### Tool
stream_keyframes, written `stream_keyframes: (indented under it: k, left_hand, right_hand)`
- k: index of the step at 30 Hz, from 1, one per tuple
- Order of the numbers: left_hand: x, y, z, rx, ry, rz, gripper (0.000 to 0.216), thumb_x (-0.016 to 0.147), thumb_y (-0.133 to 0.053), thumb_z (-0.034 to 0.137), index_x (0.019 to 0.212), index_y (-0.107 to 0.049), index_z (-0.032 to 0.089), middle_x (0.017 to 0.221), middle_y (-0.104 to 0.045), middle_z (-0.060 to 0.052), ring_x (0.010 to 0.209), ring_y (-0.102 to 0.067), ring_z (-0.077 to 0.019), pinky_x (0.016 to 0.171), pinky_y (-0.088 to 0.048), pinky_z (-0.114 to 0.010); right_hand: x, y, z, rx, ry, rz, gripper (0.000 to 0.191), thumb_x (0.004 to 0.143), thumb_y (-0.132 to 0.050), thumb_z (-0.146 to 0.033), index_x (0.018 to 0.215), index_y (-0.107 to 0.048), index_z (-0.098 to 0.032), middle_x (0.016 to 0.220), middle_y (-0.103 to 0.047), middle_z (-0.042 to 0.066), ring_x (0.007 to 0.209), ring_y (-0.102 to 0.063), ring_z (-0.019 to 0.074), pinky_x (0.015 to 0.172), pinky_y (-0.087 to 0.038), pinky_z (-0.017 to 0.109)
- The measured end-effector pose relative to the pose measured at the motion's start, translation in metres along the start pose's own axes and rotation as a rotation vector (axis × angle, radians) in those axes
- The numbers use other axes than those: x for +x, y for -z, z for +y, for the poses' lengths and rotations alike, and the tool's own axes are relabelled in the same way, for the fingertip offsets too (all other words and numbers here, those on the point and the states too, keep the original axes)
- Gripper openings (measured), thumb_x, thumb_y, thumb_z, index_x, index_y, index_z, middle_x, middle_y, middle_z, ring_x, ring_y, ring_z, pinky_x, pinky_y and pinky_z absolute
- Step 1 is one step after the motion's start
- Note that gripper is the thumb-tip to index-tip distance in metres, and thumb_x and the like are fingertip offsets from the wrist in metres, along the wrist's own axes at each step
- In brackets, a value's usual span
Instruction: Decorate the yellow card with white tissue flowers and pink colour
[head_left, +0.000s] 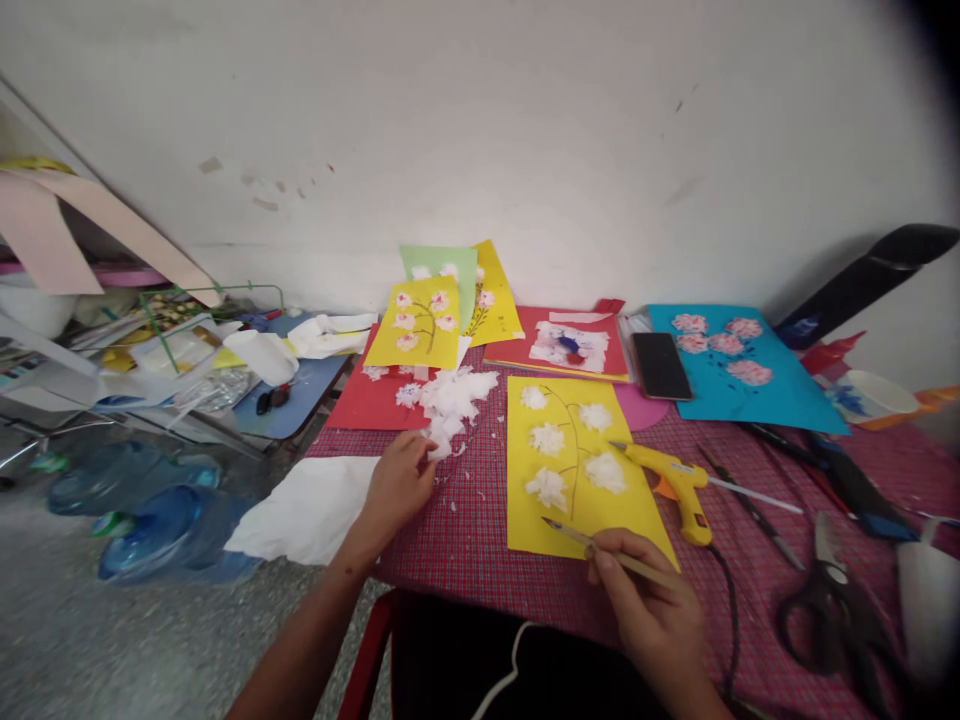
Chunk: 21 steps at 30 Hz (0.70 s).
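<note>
My right hand is closed around a thin paintbrush, whose dark tip points left over the lower edge of a yellow card. On that card several white tissue-paper flowers sit along a drawn curved stem. My left hand is at the near edge of a pile of torn white tissue paper. Its fingers are curled together at the scraps, and whatever lies between them is hidden. A yellow hot glue gun lies with its nozzle over the card's right side.
Black scissors and a second brush lie at right. Behind are a phone, a blue flower card and a finished yellow card. A white sheet overhangs the table's left edge. Water bottles stand on the floor.
</note>
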<state>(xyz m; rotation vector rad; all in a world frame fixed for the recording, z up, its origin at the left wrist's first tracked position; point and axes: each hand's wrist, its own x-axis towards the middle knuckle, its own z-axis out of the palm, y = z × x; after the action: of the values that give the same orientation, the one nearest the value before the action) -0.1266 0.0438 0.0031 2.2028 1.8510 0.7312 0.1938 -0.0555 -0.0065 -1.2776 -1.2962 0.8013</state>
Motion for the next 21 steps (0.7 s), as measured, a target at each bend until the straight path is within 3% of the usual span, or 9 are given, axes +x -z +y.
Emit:
stream_keyframes:
  k: [2,5,11,16,21]
  left_hand:
    - [0.003,-0.003,0.001,0.1,-0.028,-0.017,0.016,0.091,-0.055,0.016,0.099,-0.067,0.017,0.108,-0.065,-0.011,0.103,-0.061,-0.0251,0.094,-0.049,-0.038]
    - [0.005,-0.003,0.002,0.184,-0.044,-0.044,0.018,0.094,-0.05,0.016,0.086,-0.066,0.017,0.098,-0.064,-0.011,0.094,-0.06,-0.0253,0.088,-0.05,-0.039]
    - [0.004,0.0,-0.004,0.066,-0.031,0.015,0.015,0.092,-0.052,0.017,0.082,-0.063,0.02,0.092,-0.065,-0.008,0.094,-0.06,-0.0239,0.087,-0.048,-0.037]
    - [0.0,0.005,-0.007,-0.335,0.183,0.087,0.012,0.085,-0.059,0.023,0.075,-0.063,0.02,0.093,-0.07,-0.004,0.087,-0.064,-0.0198,0.08,-0.049,-0.032]
    - [-0.008,0.01,0.013,-0.984,0.481,0.115,0.016,0.075,-0.073,0.029,0.072,-0.063,0.017,0.089,-0.072,-0.003,0.08,-0.067,-0.0168,0.074,-0.051,-0.029]
  right_hand:
    - [-0.003,-0.001,0.006,0.01,-0.008,0.006,0.01,0.089,-0.068,-0.032,0.087,-0.071,-0.022,0.068,-0.066,0.003,0.062,-0.065,0.0191,0.055,-0.055,0.027]
    - [-0.008,0.001,0.015,0.04,-0.043,0.033,0.011,0.09,-0.068,-0.032,0.09,-0.07,-0.021,0.07,-0.066,0.003,0.062,-0.065,0.0187,0.056,-0.056,0.027]
    - [-0.01,0.001,0.019,0.055,-0.057,0.046,0.012,0.09,-0.068,-0.033,0.089,-0.07,-0.021,0.07,-0.066,0.003,0.061,-0.065,0.0185,0.055,-0.056,0.027]
    - [-0.008,0.002,0.018,0.021,-0.033,0.031,0.01,0.091,-0.067,-0.031,0.093,-0.07,-0.022,0.071,-0.067,0.003,0.063,-0.066,0.0192,0.056,-0.057,0.027]
    - [-0.001,-0.006,-0.003,-0.001,0.051,-0.037,0.007,0.093,-0.064,-0.027,0.098,-0.069,-0.024,0.071,-0.067,0.001,0.063,-0.066,0.0177,0.059,-0.056,0.026]
